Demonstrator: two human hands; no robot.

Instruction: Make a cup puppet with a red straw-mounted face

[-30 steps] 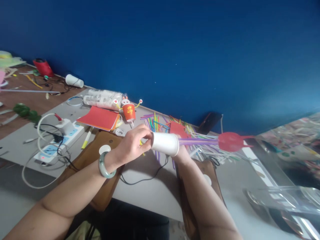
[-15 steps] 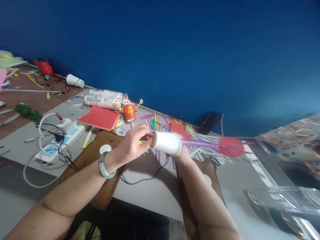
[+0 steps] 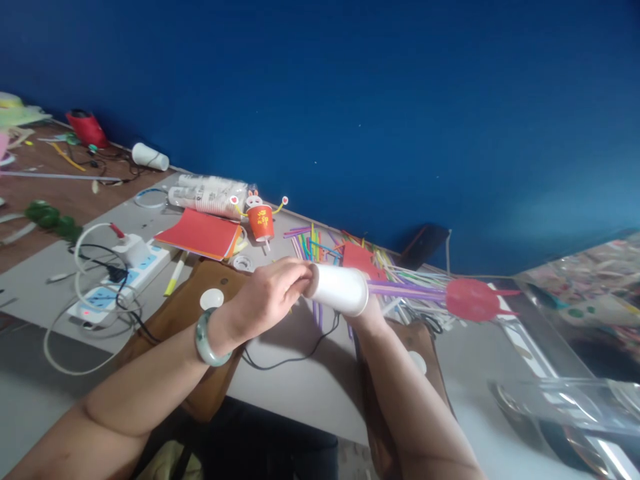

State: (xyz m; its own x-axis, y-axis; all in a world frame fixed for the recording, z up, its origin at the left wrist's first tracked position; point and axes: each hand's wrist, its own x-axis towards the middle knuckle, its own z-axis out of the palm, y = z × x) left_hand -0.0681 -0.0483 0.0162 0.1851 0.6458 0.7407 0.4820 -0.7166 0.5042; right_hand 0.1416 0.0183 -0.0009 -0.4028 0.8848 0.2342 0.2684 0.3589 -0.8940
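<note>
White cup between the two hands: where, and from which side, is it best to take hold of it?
Probably the middle of the white cup, from above. It is held sideways with its upper wall uncovered; the left hand is at its narrow end, the right hand is partly hidden behind it, and purple straws show beyond its wide rim.

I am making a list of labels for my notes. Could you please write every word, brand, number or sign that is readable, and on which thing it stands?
No word, brand or number can be read.
Sign: a red heart, on both white discs of the red cup figure.
Red cup figure: yellow characters, too blurred.
Wrapped cups: grey print, too small.
Held white cup: no print visible.
</note>
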